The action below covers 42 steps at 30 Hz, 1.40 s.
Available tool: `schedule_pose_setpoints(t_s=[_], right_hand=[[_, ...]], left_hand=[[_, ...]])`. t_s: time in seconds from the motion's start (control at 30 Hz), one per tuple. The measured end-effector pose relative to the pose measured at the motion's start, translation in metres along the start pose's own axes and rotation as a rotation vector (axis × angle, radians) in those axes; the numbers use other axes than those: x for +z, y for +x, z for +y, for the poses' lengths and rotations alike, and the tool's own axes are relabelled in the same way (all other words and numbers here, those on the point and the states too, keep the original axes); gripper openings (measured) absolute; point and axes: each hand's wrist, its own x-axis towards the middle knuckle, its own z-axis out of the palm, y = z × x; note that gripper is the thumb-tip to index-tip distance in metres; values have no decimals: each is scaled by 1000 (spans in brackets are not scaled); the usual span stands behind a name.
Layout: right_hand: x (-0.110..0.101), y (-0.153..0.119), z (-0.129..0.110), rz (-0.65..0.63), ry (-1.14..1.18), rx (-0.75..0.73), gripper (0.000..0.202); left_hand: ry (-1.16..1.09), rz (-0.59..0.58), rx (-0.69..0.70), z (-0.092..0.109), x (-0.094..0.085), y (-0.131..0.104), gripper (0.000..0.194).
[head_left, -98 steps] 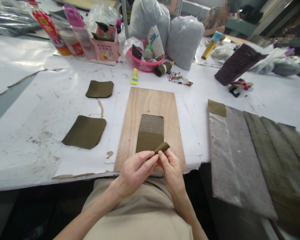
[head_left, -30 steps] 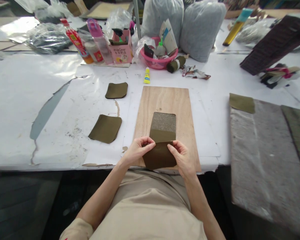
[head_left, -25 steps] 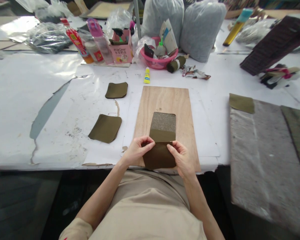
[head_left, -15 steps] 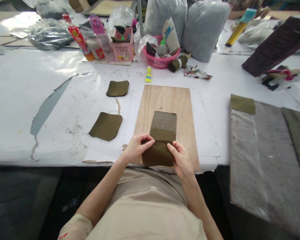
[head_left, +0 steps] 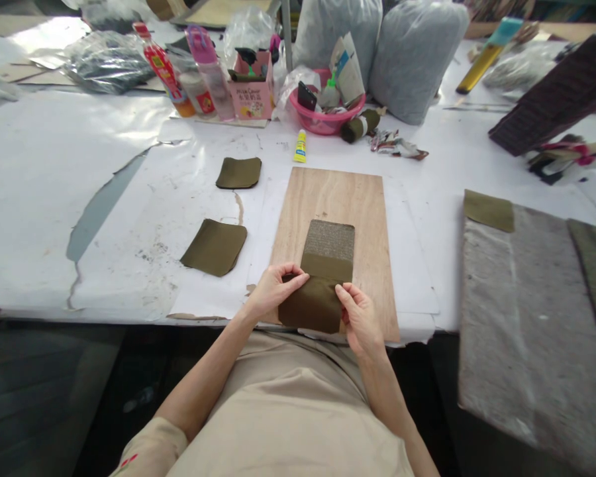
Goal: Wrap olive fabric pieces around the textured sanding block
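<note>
An olive-brown fabric piece [head_left: 310, 305] is pinched at its two upper corners, the left one by my left hand [head_left: 274, 291] and the right one by my right hand [head_left: 361, 317]. Its upper edge lies along the lower part of another fabric piece [head_left: 332, 240], which has a grey speckled top and an olive band. That second piece lies flat on a plywood board [head_left: 342, 192]. Whether the two pieces are joined at the edge, I cannot tell. The lower part of the held piece hangs near the table's front edge.
Two stacks of olive fabric pieces, a near one [head_left: 214, 246] and a far one [head_left: 239, 173], lie left of the board. Behind it are a yellow glue tube [head_left: 300, 146] and a pink basket [head_left: 322, 122]. A grey fabric-covered panel [head_left: 536, 318] juts over the right edge.
The held fabric piece has shifted slightly left and tilted a little, its right side dropping. Both hands keep their pinch. The whole view has moved slightly.
</note>
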Motion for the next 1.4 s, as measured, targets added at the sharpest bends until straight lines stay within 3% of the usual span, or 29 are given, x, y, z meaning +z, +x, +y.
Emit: schedule_pose_setpoints(t_s=[0.17, 0.27, 0.33, 0.53, 0.87, 1.03, 1.13, 1.27, 1.4], right_hand=[[-2, 2, 6, 14, -142, -86, 31], [-2, 2, 8, 6, -249, -116, 30], [-2, 1, 9, -11, -304, -140, 31], [-4, -1, 12, -82, -437, -204, 30], [-2, -7, 9, -95, -599, -277, 24], [-1, -8, 10, -150, -592, -246, 21], [0, -7, 10, -106, -517, -184, 25], [-2, -4, 9, -39, -466, -164, 26], [-4, -3, 10, -65, -468, -171, 26]], left_hand=[[491, 334, 337, 0, 11, -6, 16], [617, 273, 577, 5, 21, -10, 14], [634, 203, 655, 8, 27, -10, 14], [703, 170, 715, 8, 32, -8, 13], [904, 91, 748, 7, 30, -8, 19], [810, 183, 652, 1, 27, -4, 17], [709, 195, 608, 0, 24, -5, 14], [745, 231, 655, 0, 23, -11, 11], [832, 238, 730, 1, 23, -16, 14]])
